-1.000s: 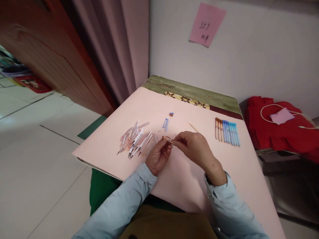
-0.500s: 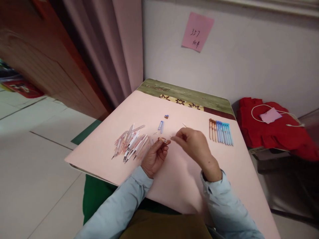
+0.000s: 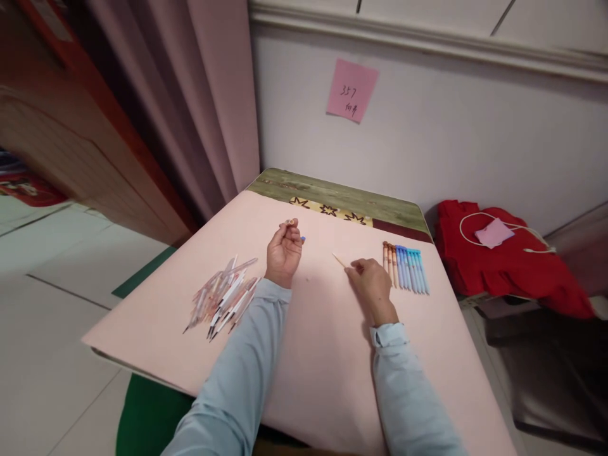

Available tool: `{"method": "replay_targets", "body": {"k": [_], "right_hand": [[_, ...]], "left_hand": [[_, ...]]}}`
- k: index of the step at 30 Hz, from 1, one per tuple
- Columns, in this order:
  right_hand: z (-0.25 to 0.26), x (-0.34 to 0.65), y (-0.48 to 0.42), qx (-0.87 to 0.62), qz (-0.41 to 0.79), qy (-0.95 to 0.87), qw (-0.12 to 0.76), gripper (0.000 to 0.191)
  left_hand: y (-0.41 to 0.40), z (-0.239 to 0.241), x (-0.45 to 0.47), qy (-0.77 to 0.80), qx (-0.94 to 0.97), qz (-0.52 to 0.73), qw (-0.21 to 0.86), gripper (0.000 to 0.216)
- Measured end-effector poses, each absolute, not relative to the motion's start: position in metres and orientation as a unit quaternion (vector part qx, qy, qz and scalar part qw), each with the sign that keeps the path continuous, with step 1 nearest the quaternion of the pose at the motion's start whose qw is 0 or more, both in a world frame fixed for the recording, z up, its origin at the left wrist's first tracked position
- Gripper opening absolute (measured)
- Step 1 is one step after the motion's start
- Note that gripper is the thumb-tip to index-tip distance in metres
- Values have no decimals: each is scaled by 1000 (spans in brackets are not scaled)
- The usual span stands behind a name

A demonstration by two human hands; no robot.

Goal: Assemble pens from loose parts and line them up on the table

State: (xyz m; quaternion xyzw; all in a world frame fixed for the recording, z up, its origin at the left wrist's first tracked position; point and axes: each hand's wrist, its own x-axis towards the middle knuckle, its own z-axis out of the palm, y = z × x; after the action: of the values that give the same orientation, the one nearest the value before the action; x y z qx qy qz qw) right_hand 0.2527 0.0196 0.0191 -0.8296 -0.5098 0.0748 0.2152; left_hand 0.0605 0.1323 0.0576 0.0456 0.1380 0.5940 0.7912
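My left hand (image 3: 282, 256) is raised over the far part of the table, palm up. Its thumb and fingertips pinch a small tan-brown pen piece (image 3: 289, 222). Just beyond its fingers a bit of blue (image 3: 303, 239) shows, mostly hidden by the hand. To the right, my right hand (image 3: 370, 282) is low over the table, thumb and forefinger closed on the near end of a slim tan stick-like pen part (image 3: 339, 259) with a white tip. Left of my left forearm lies a loose pile of clear barrels and white refills (image 3: 223, 294).
A row of brown, blue and turquoise pens (image 3: 406, 269) lies at the right of the pink-covered table (image 3: 323, 354). Red cloth (image 3: 503, 266) with a white cable (image 3: 468, 218) is beyond the right edge. A pink note (image 3: 352, 90) hangs on the wall.
My hands have moved apart. The left went farther across the table with the tan piece; the right came down onto the slim pen part lying there. The view has also shifted.
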Motion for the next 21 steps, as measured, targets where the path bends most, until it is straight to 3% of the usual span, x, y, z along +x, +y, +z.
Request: {"method": "replay_targets", "body": {"k": [7, 15, 21], "right_hand": [[22, 236, 27, -844, 78, -473, 240, 17], [60, 219, 25, -710, 164, -474, 495, 25], [69, 207, 27, -705, 142, -500, 482, 20]], "left_hand": [[141, 35, 65, 174, 89, 580, 791, 20], [129, 25, 73, 184, 110, 530, 820, 9], [126, 22, 77, 217, 121, 512, 822, 6]]}}
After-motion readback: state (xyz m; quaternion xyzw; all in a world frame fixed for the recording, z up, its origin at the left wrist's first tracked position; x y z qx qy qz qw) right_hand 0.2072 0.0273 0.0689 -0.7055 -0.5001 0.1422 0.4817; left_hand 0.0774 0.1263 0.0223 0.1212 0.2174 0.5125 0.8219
